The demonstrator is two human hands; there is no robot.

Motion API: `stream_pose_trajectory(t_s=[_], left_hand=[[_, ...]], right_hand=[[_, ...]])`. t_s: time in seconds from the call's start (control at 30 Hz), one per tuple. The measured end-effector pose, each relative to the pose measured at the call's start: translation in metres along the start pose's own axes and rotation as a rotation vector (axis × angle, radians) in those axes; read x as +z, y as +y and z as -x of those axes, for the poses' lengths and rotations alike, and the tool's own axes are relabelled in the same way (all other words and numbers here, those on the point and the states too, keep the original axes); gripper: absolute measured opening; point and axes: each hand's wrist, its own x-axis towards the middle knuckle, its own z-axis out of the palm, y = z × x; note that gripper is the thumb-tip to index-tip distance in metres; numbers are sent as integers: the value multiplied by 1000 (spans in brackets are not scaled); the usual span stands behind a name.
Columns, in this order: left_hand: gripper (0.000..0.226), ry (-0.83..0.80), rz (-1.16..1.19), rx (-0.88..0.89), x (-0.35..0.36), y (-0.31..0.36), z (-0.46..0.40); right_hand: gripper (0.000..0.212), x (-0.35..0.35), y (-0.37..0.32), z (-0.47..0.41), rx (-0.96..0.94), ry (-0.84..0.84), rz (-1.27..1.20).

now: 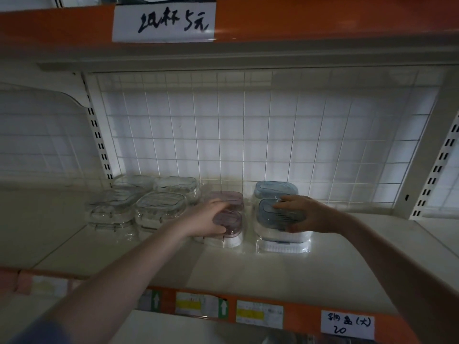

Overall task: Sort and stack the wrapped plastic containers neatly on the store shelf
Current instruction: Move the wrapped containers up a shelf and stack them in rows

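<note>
A: Dim shelf [173, 264] w/ grid back. L hand [206, 219] is gripping the front pink-lid container [229, 225]; R hand [310, 216] is gripping the front blue-lid container [280, 214].

B: Risk?

A: Slick wrap, so stacks are prob sliding or tipping if nudged.

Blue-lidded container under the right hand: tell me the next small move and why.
Probably nudge the front blue-lidded container back, square with the blue one behind. The right hand already grips it, and the left hand holds the pink-lidded container in its own row.
</note>
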Motion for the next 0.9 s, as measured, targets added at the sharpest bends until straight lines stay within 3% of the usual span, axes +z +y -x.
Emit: stream_pose_trajectory(t_s=[0.17, 0.37, 0.47, 0.6, 0.9], left_hand=[[70, 58, -28, -2, 3, 8, 6], [66, 122, -27, -57, 7, 14, 16], [62, 171, -22, -120, 11, 19, 20], [56, 260, -22, -185, 13, 35, 33], [54, 345, -123, -328, 26, 78, 85]], right_hand=[[51, 8, 6, -1, -152, 64, 53], [48, 17, 5, 9, 50, 156, 86], [54, 22, -1, 23, 95, 265, 232], [56, 24, -12, 46, 148, 407, 210], [51, 38, -16, 105, 290, 422, 192]])
